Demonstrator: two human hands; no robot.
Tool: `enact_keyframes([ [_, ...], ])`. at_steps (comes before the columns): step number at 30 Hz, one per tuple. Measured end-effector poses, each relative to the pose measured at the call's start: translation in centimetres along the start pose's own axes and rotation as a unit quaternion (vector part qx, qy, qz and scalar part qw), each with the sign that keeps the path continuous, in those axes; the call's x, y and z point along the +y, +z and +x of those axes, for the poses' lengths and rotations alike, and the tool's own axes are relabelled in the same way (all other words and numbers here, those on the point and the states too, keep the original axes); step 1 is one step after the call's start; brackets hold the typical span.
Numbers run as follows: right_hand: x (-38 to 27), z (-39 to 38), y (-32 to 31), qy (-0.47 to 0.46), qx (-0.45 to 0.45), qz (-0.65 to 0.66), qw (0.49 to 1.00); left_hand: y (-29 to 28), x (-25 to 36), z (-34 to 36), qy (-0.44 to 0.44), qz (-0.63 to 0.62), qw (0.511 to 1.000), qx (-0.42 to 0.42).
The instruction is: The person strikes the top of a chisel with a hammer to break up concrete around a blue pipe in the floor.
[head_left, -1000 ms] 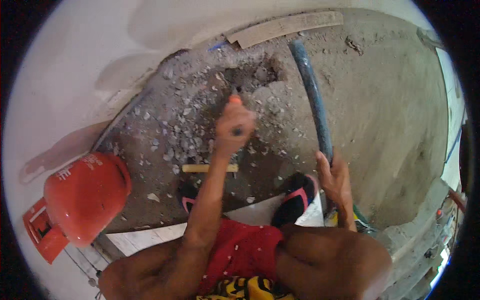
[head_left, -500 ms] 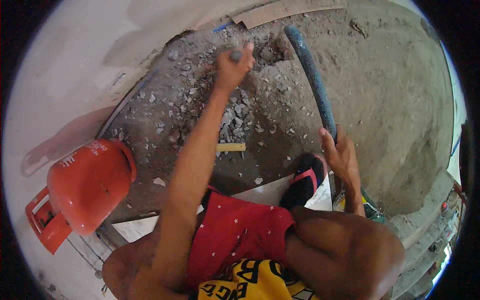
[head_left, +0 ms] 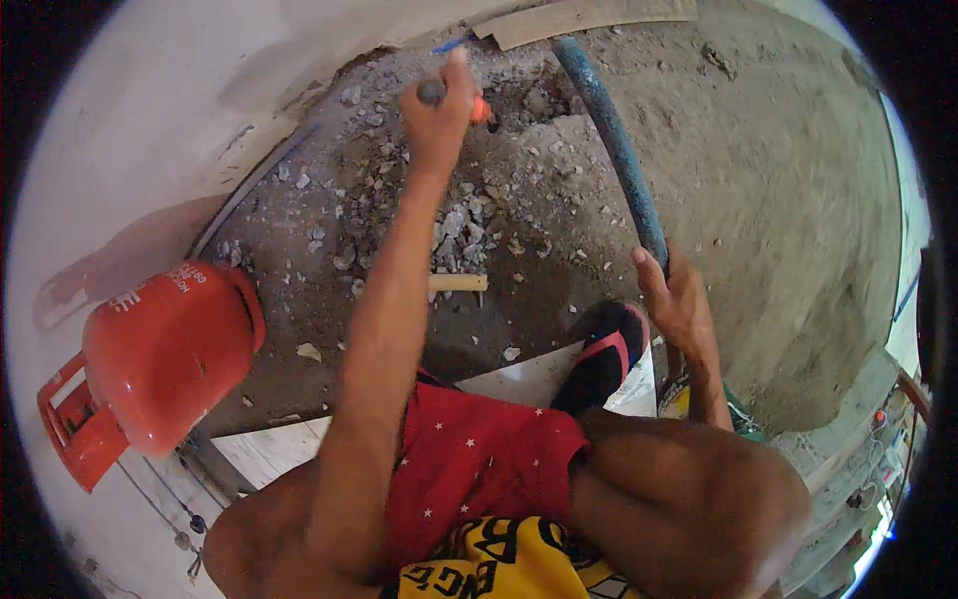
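Observation:
My left hand (head_left: 437, 115) reaches out over the broken ground, its fingers wrapped round a short tool. A grey rounded end (head_left: 431, 92) of that tool and an orange part (head_left: 480, 109) stick out on either side of the fist; its kind is not clear. On the right, my right hand (head_left: 681, 304) grips the lower end of a long blue-grey bar (head_left: 617, 145) with a rough, worn surface. The bar slants up and away, its far end beside a dug-out hole (head_left: 534, 100). Grey rubble (head_left: 461, 225) lies nearer to me than the hole.
A red gas cylinder (head_left: 175, 354) lies tilted at the left near the white wall (head_left: 120, 150). A short cream-coloured piece (head_left: 458, 283) rests below the rubble. Cardboard (head_left: 589, 22) lies at the far edge. My sandalled foot (head_left: 604, 359) is on a pale tile (head_left: 519, 379).
My left hand has shifted a little left and away from me, and the orange part now shows. The bar's far end has moved slightly left and away.

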State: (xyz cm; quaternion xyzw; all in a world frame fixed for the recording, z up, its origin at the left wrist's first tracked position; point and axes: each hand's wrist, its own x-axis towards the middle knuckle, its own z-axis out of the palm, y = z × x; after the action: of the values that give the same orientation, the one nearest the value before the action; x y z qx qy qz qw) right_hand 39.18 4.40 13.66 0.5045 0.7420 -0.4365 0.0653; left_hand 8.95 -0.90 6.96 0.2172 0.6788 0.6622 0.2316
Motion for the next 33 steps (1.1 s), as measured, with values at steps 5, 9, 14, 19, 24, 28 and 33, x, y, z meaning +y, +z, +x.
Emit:
enact_keyframes([
  [5, 0.0, -0.1, -0.1, 0.007, -0.009, 0.008, 1.0, 0.4, -4.0, 2.6, 0.03, 0.082, 0.992, -0.089],
  [9, -0.1, -0.9, 0.3, -0.008, 0.005, -0.001, 1.0, 1.1, -5.3, 1.9, 0.008, 0.01, 0.992, -0.123],
  [14, -5.3, 0.5, -1.7, -0.106, 0.011, 0.013, 0.994, 0.3, -5.1, 1.6, -0.02, 0.084, 0.988, -0.127],
  [19, -6.6, 1.6, -1.0, -0.132, 0.039, -0.025, 0.99, 2.7, -4.3, 0.5, 0.018, 0.117, 0.991, -0.064],
  [24, -3.6, 5.0, 1.3, -0.19, 0.023, -0.163, 0.968, 1.3, -8.6, 2.7, 0.084, 0.26, 0.951, -0.144],
  [28, -6.7, 2.9, -0.2, -0.172, 0.058, -0.038, 0.983, 1.8, -6.9, 1.2, 0.043, 0.022, 0.991, -0.126],
  [33, -6.5, 4.9, 0.2, -0.2, 0.092, -0.083, 0.972, 1.6, -5.8, 0.8, -0.028, -0.02, 0.997, -0.069],
])
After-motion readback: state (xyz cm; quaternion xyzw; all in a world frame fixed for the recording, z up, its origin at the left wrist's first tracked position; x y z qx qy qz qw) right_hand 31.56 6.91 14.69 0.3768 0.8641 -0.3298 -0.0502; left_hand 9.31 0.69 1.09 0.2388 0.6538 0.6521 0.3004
